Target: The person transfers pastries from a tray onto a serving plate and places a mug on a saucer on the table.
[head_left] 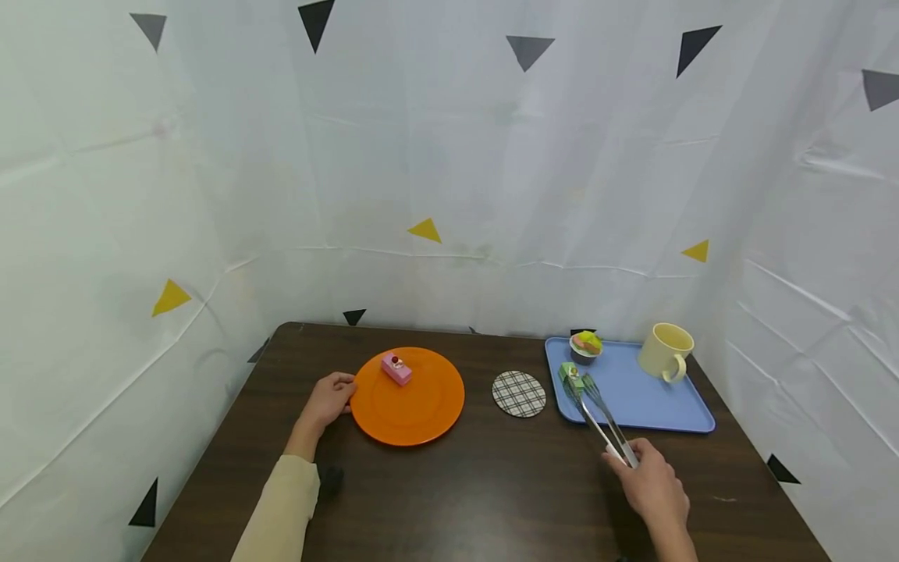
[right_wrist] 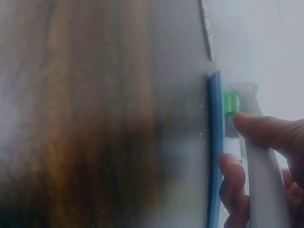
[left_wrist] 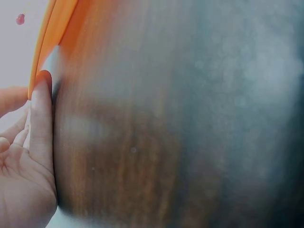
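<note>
My left hand [head_left: 330, 399] pinches the left rim of an orange plate [head_left: 410, 417], thumb on one side and a finger on the other in the left wrist view. A pink toy cake slice [head_left: 396, 369] lies on that plate. My right hand [head_left: 650, 479] holds metal tongs [head_left: 602, 417] by their handles, in front of a blue tray [head_left: 677, 406]. The tongs' tips reach over the tray's near left part, at a green toy cake slice [head_left: 570, 373]. In the right wrist view the green slice [right_wrist: 231, 103] shows beside a tong arm [right_wrist: 264, 166].
A toy cupcake [head_left: 585, 346] stands at the tray's back left and a yellow mug [head_left: 663, 353] at its back right. Between plate and tray lies a round checked coaster [head_left: 519, 394]. White curtains with triangles surround the dark wooden table [head_left: 477, 499].
</note>
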